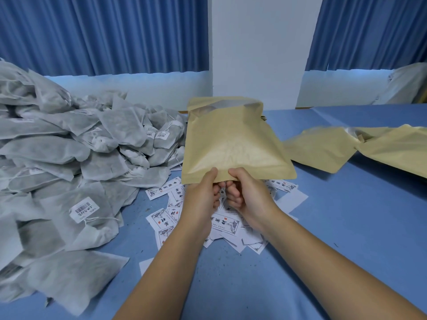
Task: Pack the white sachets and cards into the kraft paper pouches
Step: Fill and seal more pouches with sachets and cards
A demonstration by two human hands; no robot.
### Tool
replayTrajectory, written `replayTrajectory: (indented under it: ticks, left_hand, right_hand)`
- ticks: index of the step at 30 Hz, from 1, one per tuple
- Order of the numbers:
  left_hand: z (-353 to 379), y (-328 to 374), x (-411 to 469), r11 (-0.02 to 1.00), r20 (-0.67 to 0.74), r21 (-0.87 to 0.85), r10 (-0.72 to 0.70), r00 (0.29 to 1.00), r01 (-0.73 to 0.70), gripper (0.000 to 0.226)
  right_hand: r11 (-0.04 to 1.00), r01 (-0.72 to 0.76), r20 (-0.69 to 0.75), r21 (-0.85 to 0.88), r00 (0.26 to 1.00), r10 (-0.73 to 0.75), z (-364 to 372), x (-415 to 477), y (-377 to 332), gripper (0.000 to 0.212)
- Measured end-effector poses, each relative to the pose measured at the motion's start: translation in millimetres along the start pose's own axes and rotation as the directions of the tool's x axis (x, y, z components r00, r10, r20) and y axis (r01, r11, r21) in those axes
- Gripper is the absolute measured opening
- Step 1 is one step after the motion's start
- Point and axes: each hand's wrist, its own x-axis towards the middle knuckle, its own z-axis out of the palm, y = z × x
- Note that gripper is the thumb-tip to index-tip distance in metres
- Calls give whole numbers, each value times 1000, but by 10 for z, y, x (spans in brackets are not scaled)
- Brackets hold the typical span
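Pouch held upright by its bottom edge, above the cards.
Left hand and right hand both pinch the pouch, thumbs in front; cards lie beneath, sachets piled left.

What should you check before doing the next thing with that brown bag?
1. Grip on the brown bag: the left hand and the right hand both pinch its near edge. Ok.
2. Bag mouth open: the far top edge gapes. Ok.
3. Sachet inside: the bag looks puffed, but its inside is hidden. Cannot tell.
4. Card inside: hidden too. Cannot tell.
5. Cards close by: they lie scattered on the table right under the hands. Ok.
6. Sachets close by: a big pile sits to the left. Ok.
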Motion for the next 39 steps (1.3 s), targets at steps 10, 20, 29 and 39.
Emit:
replayTrajectory:
  ticks: [10, 20, 29, 39]
  left_hand:
    - [42, -20, -8, 997, -51, -13, 81, 995, -82, 24]
    - [20, 12, 7, 990, -28, -137, 40, 999, -44, 38]
    - [55, -30, -35, 999, 66, -34, -35, 997, 38, 39]
    - [33, 10, 4, 999, 76, -42, -30, 997, 34, 36]
  right_hand:
    - [999, 8, -40, 50, 999, -6, -28, -3, -73, 43]
    - [997, -13, 13, -75, 1000, 14, 14, -58, -71, 45]
    - [991, -1, -34, -136, 999, -4, 42, -87, -72, 47]
    - [991, 80, -197, -109, 975, -101, 70, -83, -44, 43]
